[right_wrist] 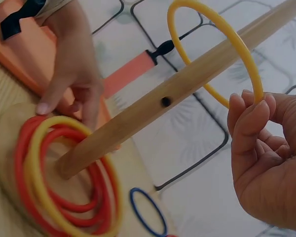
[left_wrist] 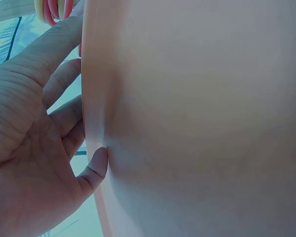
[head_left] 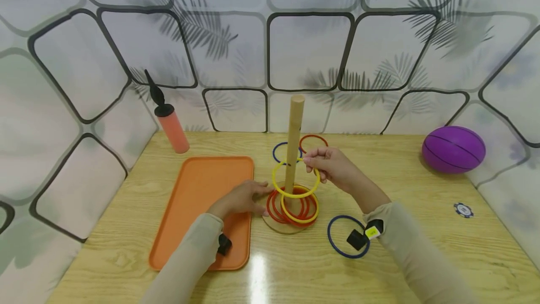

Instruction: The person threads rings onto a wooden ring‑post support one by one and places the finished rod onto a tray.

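My right hand [head_left: 335,168] pinches a yellow ring [right_wrist: 239,40] between thumb and fingers. That ring encircles a wooden post [head_left: 294,144] partway up, above the pile at its foot. Around the post, several red rings [right_wrist: 20,158] and another yellow ring [right_wrist: 34,163] lie stacked askew on the round wooden base [head_left: 291,230]. My left hand [head_left: 240,198] reaches over the right edge of an orange tray [head_left: 202,210], its fingers relaxed and its fingertips right at the base and the lower red rings. In the left wrist view the tray hides some of those fingertips.
Behind the post lie a blue ring [head_left: 273,154] and a red ring [head_left: 313,135]. Another blue ring [head_left: 329,234] is beside my right forearm. A pink hand pump [head_left: 174,130] stands back left, a purple ball [head_left: 453,149] sits back right, and a poker chip [head_left: 464,210] lies right.
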Tool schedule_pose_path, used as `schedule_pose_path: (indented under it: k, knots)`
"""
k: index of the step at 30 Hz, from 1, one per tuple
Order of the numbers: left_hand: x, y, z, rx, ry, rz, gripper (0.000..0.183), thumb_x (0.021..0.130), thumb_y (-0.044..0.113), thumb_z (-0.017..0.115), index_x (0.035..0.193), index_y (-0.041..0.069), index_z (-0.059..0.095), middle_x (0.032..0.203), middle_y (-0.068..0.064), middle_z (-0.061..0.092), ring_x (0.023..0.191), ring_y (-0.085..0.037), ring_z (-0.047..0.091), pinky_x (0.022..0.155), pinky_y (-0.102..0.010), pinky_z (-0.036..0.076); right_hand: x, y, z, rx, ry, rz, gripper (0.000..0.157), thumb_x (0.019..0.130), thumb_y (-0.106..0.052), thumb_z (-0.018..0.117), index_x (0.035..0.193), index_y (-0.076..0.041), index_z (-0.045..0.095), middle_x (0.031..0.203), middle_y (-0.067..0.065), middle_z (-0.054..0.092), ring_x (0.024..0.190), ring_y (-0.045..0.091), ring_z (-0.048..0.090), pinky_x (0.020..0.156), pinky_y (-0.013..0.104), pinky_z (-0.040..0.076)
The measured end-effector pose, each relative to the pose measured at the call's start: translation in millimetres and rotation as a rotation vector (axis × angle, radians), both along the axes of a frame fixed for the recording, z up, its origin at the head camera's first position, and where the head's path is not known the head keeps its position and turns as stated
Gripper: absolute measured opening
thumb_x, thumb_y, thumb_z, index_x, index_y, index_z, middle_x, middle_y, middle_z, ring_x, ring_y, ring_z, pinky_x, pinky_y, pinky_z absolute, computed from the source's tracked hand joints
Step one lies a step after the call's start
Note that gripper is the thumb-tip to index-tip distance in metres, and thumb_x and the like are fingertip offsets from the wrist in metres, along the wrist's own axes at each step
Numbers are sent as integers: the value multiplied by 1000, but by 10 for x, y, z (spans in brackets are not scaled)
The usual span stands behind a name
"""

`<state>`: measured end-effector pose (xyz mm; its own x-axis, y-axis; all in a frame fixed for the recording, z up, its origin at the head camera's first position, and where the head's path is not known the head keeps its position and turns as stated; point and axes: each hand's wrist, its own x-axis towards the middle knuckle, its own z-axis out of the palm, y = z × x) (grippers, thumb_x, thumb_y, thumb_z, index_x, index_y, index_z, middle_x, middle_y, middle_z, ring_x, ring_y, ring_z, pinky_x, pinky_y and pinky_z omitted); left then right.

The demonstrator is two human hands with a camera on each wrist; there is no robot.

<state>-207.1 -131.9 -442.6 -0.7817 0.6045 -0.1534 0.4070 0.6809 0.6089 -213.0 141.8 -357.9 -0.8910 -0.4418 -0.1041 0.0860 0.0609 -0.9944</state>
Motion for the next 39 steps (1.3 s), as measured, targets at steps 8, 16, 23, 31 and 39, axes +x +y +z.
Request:
schedule_pose_path:
  k: [8, 16, 23, 31, 39]
  knots:
    - [-3, 1, -5, -16, -25, 27, 73, 75, 31, 80, 139, 20, 49, 149, -9, 37, 136, -35, 29, 109, -53, 22, 56, 30, -431, 29, -71, -32, 15, 95, -14, 56, 101, 0, 57, 75, 2, 60, 46, 5, 41, 45, 20, 38]
    - [-11, 9, -2, -10, 4, 18, 73, 74, 31, 81, 139, 19, 50, 147, -11, 39, 135, -36, 31, 108, -53, 23, 112, 57, -738, 86, -80, -72, 22, 94, -15, 59, 103, 4, 56, 74, 4, 60, 47, 5, 43, 46, 20, 40]
    - [-9, 6, -13, -26, -6, 33, 72, 74, 31, 80, 139, 21, 50, 148, -8, 38, 136, -34, 30, 109, -53, 22, 150, 125, -880, 125, -52, -75, 28, 95, -22, 58, 104, 5, 56, 76, 4, 59, 52, 8, 46, 49, 21, 43]
    - [-7, 6, -13, -24, -20, 31, 71, 75, 32, 79, 139, 21, 49, 149, -9, 37, 137, -34, 28, 109, -54, 21, 223, 337, -931, 100, -68, -127, 40, 95, -27, 59, 109, 10, 54, 76, 4, 56, 55, 8, 48, 51, 21, 43]
    - [-5, 4, -11, -24, -15, 33, 72, 74, 32, 80, 139, 21, 50, 148, -9, 37, 136, -35, 29, 108, -55, 21, 322, 593, -963, 93, -102, -123, 45, 94, -27, 60, 116, 12, 50, 82, 5, 56, 55, 8, 48, 52, 21, 44]
